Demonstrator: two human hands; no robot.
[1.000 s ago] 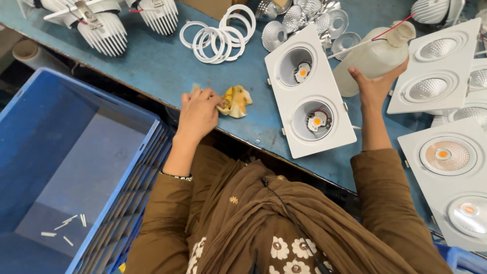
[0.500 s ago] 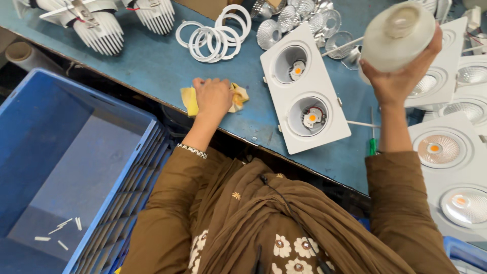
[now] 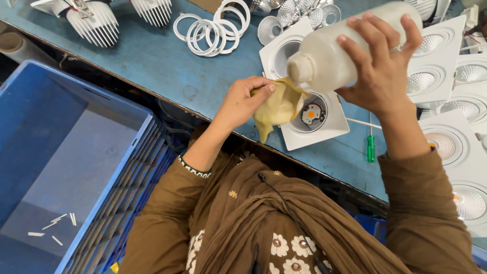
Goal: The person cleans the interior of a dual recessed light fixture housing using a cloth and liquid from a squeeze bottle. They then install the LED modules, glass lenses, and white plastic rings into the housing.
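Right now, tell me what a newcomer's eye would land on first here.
At centre, the right hand tips a pale plastic bottle onto a yellow cloth bunched in the left hand. Beneath them a white twin-lamp housing lies on the blue bench; a big blue crate fills the left.

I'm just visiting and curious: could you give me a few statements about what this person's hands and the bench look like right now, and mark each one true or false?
1. The right hand holds a pale bottle tipped toward a yellow cloth. True.
2. The left hand is empty. False: it grips the cloth.
3. A green-handled screwdriver lies on the blue bench. True.
4. The blue crate is packed with lamps. False: only a few small white bits lie inside.
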